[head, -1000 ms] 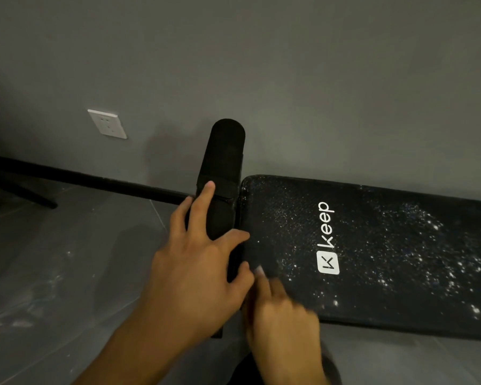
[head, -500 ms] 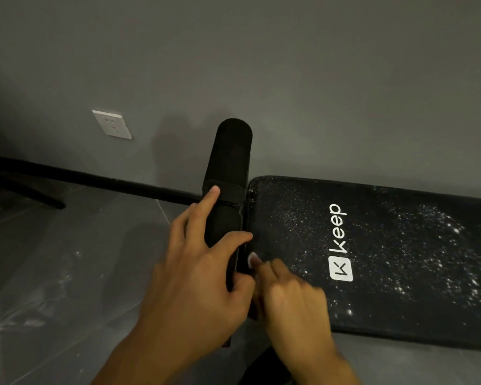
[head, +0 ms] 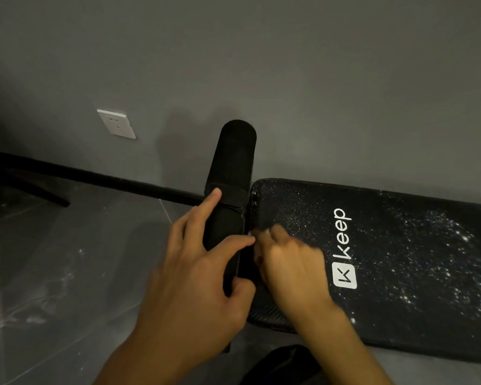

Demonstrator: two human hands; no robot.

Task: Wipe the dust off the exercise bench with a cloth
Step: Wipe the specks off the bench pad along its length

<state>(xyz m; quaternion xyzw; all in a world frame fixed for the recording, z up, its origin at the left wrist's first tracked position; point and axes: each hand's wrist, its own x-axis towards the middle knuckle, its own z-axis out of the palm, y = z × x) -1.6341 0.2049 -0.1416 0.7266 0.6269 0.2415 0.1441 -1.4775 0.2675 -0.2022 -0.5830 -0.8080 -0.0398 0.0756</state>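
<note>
The black exercise bench pad (head: 400,259) with a white "keep" logo runs from the middle to the right and is speckled with white dust. A black foam roller (head: 233,162) stands crosswise at its left end. My left hand (head: 195,279) wraps the roller's near half, index finger stretched over its strap. My right hand (head: 292,268) lies on the pad's left edge with the fingers bent toward the gap beside the roller. It is blurred, and I see no cloth in it.
A grey wall with a white socket (head: 116,124) and a black baseboard (head: 109,180) stands close behind the bench. The grey tiled floor (head: 67,273) at left shows dust smears. A dark leg (head: 39,193) crosses the far left. A dark shape (head: 283,365) sits at the bottom.
My right hand has slid forward along the pad's left edge, away from me. The left hand has kept its hold on the roller. The view has shifted slightly.
</note>
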